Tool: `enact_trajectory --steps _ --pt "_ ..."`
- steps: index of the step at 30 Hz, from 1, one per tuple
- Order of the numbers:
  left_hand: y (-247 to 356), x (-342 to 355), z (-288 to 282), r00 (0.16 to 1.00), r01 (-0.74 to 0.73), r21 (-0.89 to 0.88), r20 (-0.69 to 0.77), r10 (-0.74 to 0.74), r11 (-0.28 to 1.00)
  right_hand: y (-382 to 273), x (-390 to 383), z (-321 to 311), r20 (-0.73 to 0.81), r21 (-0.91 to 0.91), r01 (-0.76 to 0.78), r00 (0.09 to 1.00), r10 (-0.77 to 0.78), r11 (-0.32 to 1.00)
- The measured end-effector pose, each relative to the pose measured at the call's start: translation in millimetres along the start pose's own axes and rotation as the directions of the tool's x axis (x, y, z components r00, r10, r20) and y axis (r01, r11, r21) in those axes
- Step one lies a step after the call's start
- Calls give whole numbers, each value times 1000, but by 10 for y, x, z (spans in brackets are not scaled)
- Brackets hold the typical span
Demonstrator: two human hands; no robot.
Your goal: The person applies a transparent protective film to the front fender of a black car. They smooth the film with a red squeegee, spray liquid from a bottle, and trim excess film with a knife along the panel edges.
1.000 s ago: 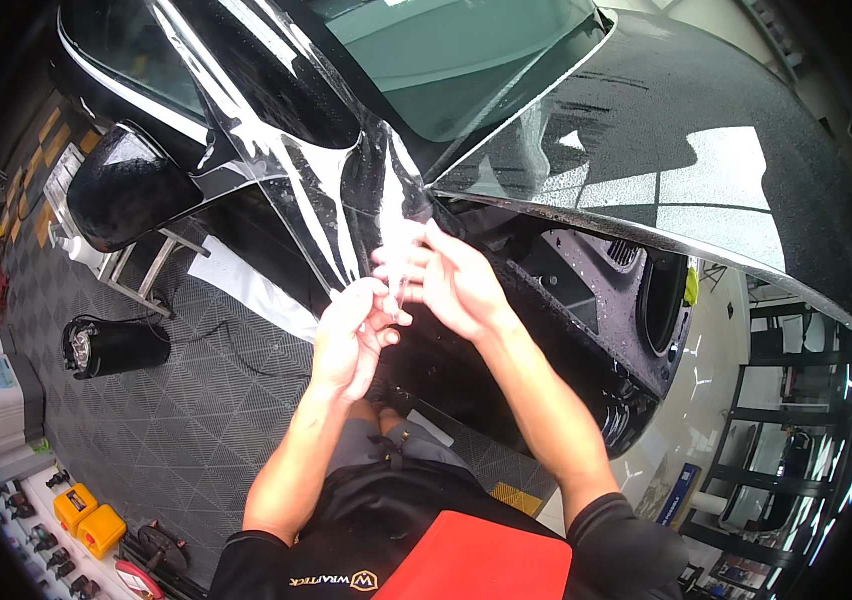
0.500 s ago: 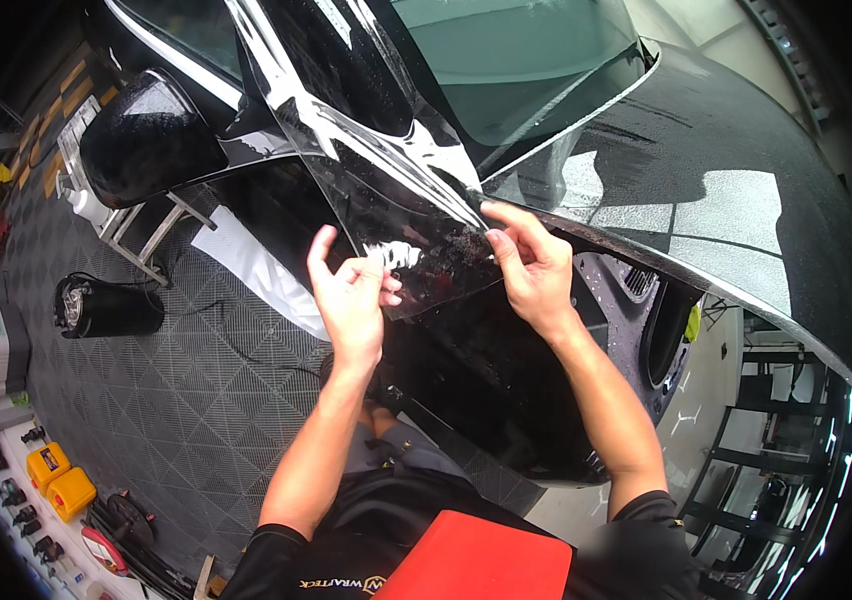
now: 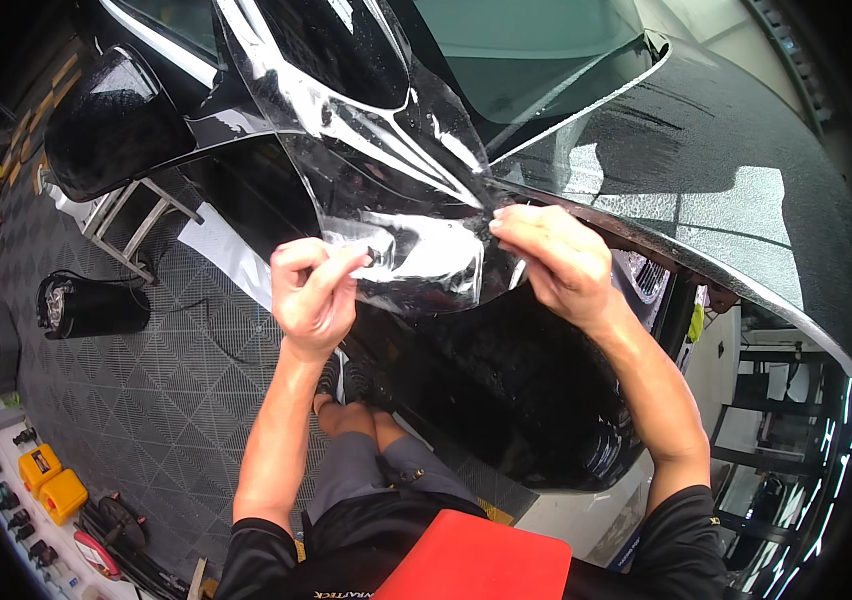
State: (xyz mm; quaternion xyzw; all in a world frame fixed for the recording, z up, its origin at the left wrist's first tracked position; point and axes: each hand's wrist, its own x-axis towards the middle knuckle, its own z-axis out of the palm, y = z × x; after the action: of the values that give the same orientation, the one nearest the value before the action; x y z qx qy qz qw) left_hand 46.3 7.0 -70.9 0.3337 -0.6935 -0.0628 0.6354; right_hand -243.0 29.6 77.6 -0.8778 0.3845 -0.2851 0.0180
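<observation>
A sheet of clear, glossy film point(image 3: 426, 245) spans between my hands, wrinkled and shining. It runs up over the black car's windshield pillar, with tight creases gathering toward my right fingers. My left hand point(image 3: 314, 300) is closed, thumb and fingers pinching the film's left edge. At the opposite side my right hand point(image 3: 568, 262) pinches the film near the rear corner of the wet black hood point(image 3: 676, 165). The black car door point(image 3: 506, 380) stands below the sheet, partly hidden by it.
The black side mirror point(image 3: 106, 125) juts out at upper left. Beyond the door are a metal step stand point(image 3: 136, 235), a white strip point(image 3: 221, 250) and a black canister point(image 3: 101, 305) on grey floor tiles. Yellow jugs point(image 3: 61, 495) stand lower left. A red flat object point(image 3: 476, 560) lies before my chest.
My left hand has closed into a pinch and moved left; my right hand has shifted slightly right. The film's lower part is now spread wider and bulges with bright reflections. My view has shifted slightly.
</observation>
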Motion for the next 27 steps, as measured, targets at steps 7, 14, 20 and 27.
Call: enact_trajectory --steps 7,14,20,27 --pt "-55 44 75 981 -117 96 165 101 988 199 126 -70 99 -233 352 936 -338 907" --pt "-107 8 140 965 -148 78 230 126 986 297 -13 78 188 -318 344 936 -297 883" --pt "-116 16 169 960 -139 106 257 108 985 272 -151 87 237 -321 156 968 -80 934" --pt "-112 49 161 960 -118 55 260 100 991 264 -211 109 204 -289 78 979 -18 954"
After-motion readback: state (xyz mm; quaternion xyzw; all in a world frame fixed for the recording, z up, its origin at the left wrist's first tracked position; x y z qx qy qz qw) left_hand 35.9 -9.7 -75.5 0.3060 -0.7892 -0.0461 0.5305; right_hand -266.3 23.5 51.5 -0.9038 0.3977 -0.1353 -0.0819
